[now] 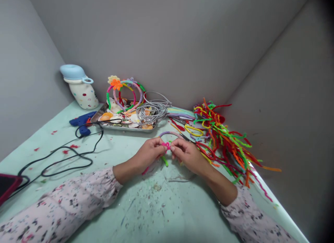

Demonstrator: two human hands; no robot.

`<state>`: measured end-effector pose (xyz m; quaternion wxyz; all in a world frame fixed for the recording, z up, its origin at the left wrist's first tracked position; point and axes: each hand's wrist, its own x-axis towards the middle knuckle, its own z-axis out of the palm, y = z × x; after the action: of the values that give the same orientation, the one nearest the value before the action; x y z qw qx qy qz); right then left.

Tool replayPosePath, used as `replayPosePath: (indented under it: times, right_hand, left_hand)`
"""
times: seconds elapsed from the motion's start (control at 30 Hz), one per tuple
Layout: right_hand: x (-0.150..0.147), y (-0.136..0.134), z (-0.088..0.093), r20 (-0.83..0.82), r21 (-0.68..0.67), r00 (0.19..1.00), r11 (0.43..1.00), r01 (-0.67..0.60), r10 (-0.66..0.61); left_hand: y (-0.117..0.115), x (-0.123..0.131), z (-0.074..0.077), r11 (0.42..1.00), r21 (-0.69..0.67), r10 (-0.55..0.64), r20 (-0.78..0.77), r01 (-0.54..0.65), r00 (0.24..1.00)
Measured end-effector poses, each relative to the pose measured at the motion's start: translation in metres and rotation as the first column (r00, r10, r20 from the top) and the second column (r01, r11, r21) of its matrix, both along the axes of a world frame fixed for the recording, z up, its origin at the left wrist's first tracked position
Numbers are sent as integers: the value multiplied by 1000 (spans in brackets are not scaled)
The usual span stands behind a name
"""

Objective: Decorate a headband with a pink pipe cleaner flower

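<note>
Between my hands is a small pink pipe-cleaner shape point(166, 145), looped like a flower. My left hand point(152, 151) pinches its left side between thumb and fingers. From the right, my right hand point(184, 153) pinches the same piece with thumb and forefinger. A short bright green pipe cleaner point(165, 161) shows just below the fingers, and it is unclear whether it joins the pink one. Behind my hands a lilac wrapped band point(169, 133) curves on the table, partly hidden by them. Black-bladed scissors point(188, 138) lie right behind my right hand.
A metal tray point(125, 129) holds wrapped headbands point(142, 93) with fuzzy flowers and a grey wire coil point(153, 110). A blue glue gun point(83, 121) with a black cord lies left, near a bottle point(82, 91). Loose pipe cleaners point(224, 142) heap at the right edge.
</note>
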<state>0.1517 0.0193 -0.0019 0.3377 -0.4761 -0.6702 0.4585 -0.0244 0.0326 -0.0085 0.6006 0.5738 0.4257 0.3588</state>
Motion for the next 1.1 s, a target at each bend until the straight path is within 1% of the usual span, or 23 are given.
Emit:
replayPosePath:
  times: [0.13,0.2,0.33,0.43,0.5,0.6,0.73,0.87,0.93,1.0,1.1]
  right_hand:
    - [1,-1,4,28,52,999,998,-45,43]
    - [1,-1,4,15,32,999,999,-42,41]
    - [0,1,1,-65,-57,998,998,22,-26]
    - [-1,1,0,-86,-71,994,996,56,-63]
    - [-1,0,1,-99,-74,993,996,51,-58]
    - [-1,0,4,-101,-76,992,995,62,-69]
    - [-5,-1,4,-102,-86,983,986,142,-151]
    - [-8,-1,1,-141,-123,968,974,192,-209]
    - [-8,-1,1,-156,-146,967,973,181,-204]
    - [-6,-1,2,-150,-136,973,979,154,-174]
    - [-4,0,4,-114,-41,984,990,133,-137]
  left_hand:
    - [1,-2,-2,997,-42,-71,8,72,997]
    - [0,-2,-1,997,-35,-68,22,69,997]
    - [0,0,3,999,-23,-38,106,41,994]
    - [0,0,5,999,-34,-36,149,42,988]
    - [0,1,5,999,-30,-17,132,21,991]
    - [0,2,5,1000,-1,-6,68,6,998]
    - [-2,3,3,998,55,-27,53,24,998]
    - [-2,2,0,998,47,-45,60,42,997]
    - [-2,2,0,999,37,-21,44,19,999]
    - [-1,1,0,998,50,28,-1,-27,1000]
    - [-2,2,2,993,102,69,-89,-60,994]
